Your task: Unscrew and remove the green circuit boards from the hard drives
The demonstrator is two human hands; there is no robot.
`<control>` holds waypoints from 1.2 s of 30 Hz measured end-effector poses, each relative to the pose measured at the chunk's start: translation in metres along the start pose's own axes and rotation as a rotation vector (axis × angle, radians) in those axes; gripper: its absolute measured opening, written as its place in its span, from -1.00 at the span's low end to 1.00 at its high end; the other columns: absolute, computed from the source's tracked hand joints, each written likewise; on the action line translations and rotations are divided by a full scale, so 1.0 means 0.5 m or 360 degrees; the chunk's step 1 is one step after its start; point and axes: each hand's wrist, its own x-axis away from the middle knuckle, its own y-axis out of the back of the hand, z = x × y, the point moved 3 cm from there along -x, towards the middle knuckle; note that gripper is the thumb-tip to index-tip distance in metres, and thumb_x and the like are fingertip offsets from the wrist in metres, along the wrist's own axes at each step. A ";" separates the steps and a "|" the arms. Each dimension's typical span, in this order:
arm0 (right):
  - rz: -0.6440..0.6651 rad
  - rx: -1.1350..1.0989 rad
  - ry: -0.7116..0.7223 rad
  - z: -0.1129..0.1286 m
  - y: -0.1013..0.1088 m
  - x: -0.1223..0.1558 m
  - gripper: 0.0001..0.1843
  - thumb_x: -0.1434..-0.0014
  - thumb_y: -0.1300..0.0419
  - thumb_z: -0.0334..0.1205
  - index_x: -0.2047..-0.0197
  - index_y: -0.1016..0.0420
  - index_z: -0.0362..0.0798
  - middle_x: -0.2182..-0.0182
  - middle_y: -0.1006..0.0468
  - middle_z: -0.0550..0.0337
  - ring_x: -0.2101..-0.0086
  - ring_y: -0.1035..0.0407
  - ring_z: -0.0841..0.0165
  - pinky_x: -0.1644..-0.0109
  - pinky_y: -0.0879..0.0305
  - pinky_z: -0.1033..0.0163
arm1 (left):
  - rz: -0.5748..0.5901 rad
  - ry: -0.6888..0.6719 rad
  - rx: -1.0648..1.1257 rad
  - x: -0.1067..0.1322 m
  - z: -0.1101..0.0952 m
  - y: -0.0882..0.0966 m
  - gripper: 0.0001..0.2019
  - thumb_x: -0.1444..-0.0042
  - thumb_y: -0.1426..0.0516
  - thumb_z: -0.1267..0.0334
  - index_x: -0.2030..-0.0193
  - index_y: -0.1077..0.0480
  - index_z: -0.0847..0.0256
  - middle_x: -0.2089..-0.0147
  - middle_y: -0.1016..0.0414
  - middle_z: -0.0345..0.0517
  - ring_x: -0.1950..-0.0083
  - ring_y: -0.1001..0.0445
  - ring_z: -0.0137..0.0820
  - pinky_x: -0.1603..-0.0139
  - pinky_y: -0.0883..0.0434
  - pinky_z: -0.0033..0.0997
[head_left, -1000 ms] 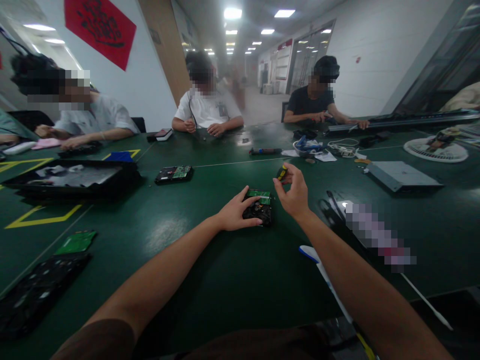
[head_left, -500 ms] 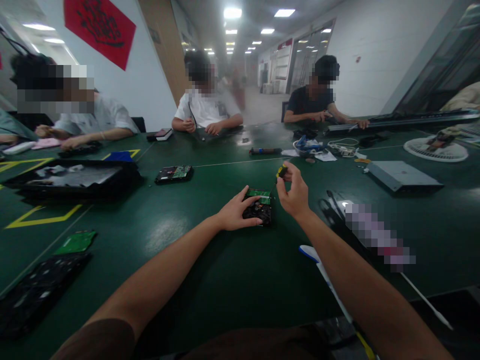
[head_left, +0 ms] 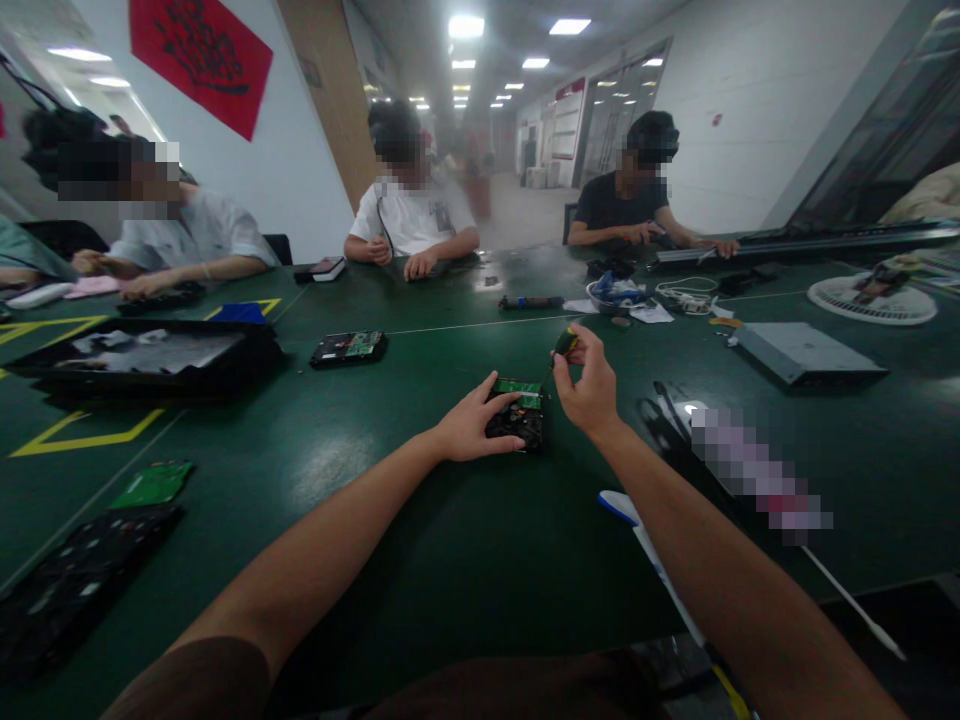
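Note:
A black hard drive with a green circuit board (head_left: 529, 424) lies on the table in front of me. My left hand (head_left: 484, 420) holds it down from the left, with the thumb along its near edge and the fingers spread over its top. My right hand (head_left: 589, 380) pinches a small screwdriver (head_left: 564, 344) by its black and yellow handle. The thin shaft slants down to the board's right edge; I cannot make out exactly where the tip sits.
Another hard drive (head_left: 347, 348) lies left of centre. A black tray (head_left: 142, 375) stands at the left, with a loose green board (head_left: 154, 485) nearer. At the right are a grey metal box (head_left: 810, 353) and a white fan cover (head_left: 870, 300). Several people sit across the table.
The screwdriver handle has turned a little in my right fingers. My left hand and the hard drive stay where they were. Across the table, a person's hand has shifted slightly.

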 end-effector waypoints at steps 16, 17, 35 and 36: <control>-0.0014 0.0015 0.0021 0.006 0.000 0.000 -0.45 -0.32 -0.20 -0.15 -0.33 -0.20 0.07 -0.06 -0.48 -0.03 0.15 -0.50 0.20 0.04 -0.59 -0.05 | -0.0028 -0.0037 0.0004 -0.003 0.005 -0.006 -0.03 -0.08 -0.16 -0.43 -0.51 -0.10 0.05 -0.63 0.40 0.14 -0.59 0.19 0.19 -0.50 -0.06 0.14; -0.0005 0.0008 0.0023 0.006 -0.001 0.000 -0.45 -0.32 -0.19 -0.17 -0.34 -0.20 0.07 -0.07 -0.48 -0.03 0.15 -0.51 0.20 0.03 -0.58 -0.05 | -0.0030 -0.0037 0.0003 -0.003 0.006 -0.006 -0.03 -0.08 -0.16 -0.43 -0.51 -0.10 0.04 -0.62 0.41 0.15 -0.58 0.18 0.19 -0.50 -0.06 0.14; 0.0015 0.0068 0.0029 0.002 -0.001 0.000 -0.40 -0.34 -0.16 -0.14 -0.39 -0.15 0.09 -0.12 -0.46 -0.06 0.08 -0.49 0.12 0.01 -0.58 -0.12 | -0.0005 0.0001 0.0004 -0.002 0.007 -0.005 -0.03 -0.07 -0.18 -0.42 -0.51 -0.10 0.02 -0.63 0.41 0.14 -0.58 0.15 0.22 -0.49 -0.07 0.18; 0.0013 0.0082 0.0031 0.003 0.000 0.000 -0.40 -0.33 -0.18 -0.13 -0.38 -0.16 0.11 -0.09 -0.46 -0.04 0.11 -0.49 0.13 0.04 -0.59 -0.12 | -0.0006 -0.0004 0.0001 -0.002 0.007 -0.005 -0.03 -0.07 -0.18 -0.42 -0.51 -0.10 0.02 -0.63 0.42 0.14 -0.58 0.16 0.21 -0.49 -0.07 0.18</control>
